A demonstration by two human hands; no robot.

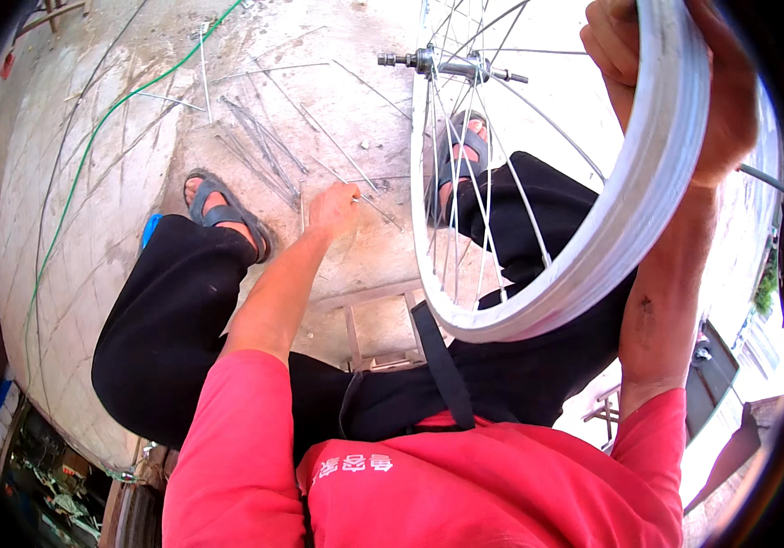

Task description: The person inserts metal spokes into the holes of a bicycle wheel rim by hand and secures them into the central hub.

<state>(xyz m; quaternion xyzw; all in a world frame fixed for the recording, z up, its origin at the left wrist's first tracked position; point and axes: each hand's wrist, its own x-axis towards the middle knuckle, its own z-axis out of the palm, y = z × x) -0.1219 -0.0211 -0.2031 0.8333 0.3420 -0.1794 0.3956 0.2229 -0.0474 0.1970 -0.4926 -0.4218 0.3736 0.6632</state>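
A bicycle wheel stands tilted at my right, with a pale metal rim, thin spokes and a silver hub with an axle. My right hand is wrapped round the rim's upper right part, its fingers on the inner side. Down at the floor between my feet, my left hand is closed in a pinch on a thin metal spoke. Several loose spokes lie scattered beyond that hand. Its fingertips are partly hidden by the back of the hand.
A green cable and a dark cord run along the floor at the left. My sandalled feet flank the loose spokes. A low wooden frame is between my legs. Dark clutter lies at the lower left.
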